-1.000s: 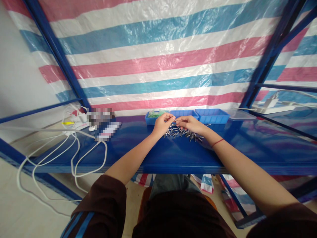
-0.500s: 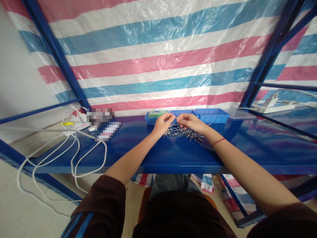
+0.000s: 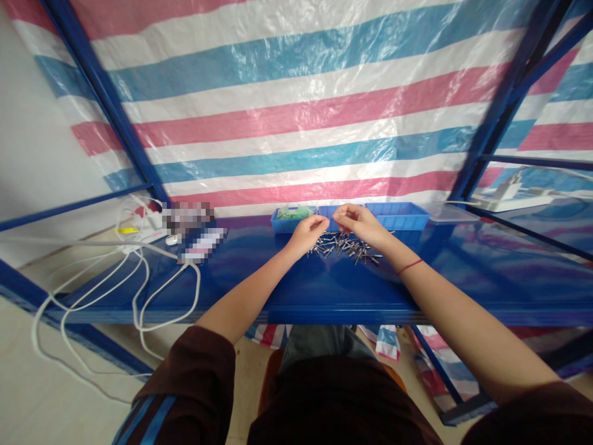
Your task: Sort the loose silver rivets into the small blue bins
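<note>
My bench was a glossy blue metal shelf (image 3: 301,290). A loose pile of small metal pins (image 3: 345,246) lay right on it, mid-shelf. Behind that pile sat three blue trays (image 3: 398,217) in a row along the back edge, the left one with green bits in it. A clear lid (image 3: 451,214) lay beside them, and white cables (image 3: 139,259) trailed off the left end.

A loose heap of small metal pins (image 3: 345,247) (grey, lying every which way) is spread on the blue shelf (image 3: 296,287).
</note>
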Demonstrator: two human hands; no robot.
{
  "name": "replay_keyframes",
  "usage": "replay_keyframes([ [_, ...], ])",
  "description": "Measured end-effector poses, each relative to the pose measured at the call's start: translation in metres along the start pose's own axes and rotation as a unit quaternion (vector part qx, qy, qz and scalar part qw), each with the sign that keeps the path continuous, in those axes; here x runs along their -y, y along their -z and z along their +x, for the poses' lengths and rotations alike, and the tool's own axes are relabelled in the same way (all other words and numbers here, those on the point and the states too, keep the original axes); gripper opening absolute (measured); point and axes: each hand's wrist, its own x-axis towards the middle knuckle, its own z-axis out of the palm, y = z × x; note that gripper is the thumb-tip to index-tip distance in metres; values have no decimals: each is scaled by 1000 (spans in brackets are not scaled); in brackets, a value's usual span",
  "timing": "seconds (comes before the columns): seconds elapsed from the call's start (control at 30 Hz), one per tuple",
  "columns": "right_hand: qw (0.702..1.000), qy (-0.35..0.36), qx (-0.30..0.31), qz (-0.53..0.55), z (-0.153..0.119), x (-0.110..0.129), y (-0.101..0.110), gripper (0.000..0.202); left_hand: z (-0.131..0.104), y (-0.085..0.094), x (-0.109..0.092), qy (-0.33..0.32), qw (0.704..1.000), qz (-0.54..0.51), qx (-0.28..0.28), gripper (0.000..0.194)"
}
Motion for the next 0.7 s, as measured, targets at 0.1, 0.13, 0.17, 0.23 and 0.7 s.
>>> replay_keyframes([
  [0.1, 998, 1, -38, -40, 5, -5, 3, 17, -2, 0, -1, 2, 999, 43, 11, 21],
  [0.13, 996, 3, -65, -53, 7, -7, 6, 14, -3, 1, -1, -3, 997, 73, 10, 23],
  [0.17, 992, 7, -99, -73, 9, -10, 11, 11, -4, 1, -1, -13, 994, 111, 12, 25],
  [0.23, 973, 25, -185, -139, 13, -16, 24, 7, -6, 3, 0, -47, 978, 199, 33, 29],
  [0.7, 859, -47, -318, -399, 16, -50, 75, 34, -15, 2, -2, -100, 889, 395, 207, 29],
])
